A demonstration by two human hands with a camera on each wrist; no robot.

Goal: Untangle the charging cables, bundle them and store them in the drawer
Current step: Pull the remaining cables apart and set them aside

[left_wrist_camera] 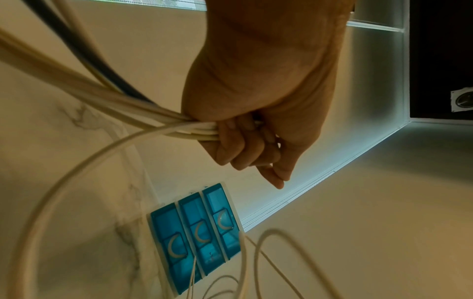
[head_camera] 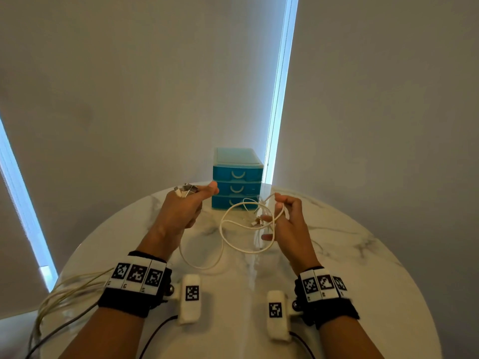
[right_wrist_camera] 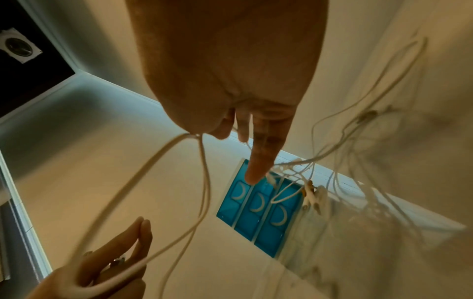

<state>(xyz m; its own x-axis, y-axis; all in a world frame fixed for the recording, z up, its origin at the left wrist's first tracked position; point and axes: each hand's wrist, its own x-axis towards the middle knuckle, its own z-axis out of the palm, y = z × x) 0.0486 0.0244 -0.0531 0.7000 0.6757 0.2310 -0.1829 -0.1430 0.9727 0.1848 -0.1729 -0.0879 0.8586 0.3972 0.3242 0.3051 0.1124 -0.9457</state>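
Both hands hold white charging cables in front of the blue drawer unit.

The left hand (head_camera: pixel 181 211), raised just left of the drawer unit (head_camera: pixel 237 178), is closed in a fist around a bunch of cables (left_wrist_camera: pixel 163 126), their metal plugs (head_camera: pixel 185 190) sticking up above the knuckles and the rest trailing back past the wrist off the tabletop (head_camera: pixel 350 242) edge. The right hand (head_camera: pixel 287 224), just right of the unit's front, pinches a thin cable loop (head_camera: pixel 233 229) between thumb and forefinger, other fingers spread. That loop hangs between the hands. All three drawers are closed; their contents cannot be seen.
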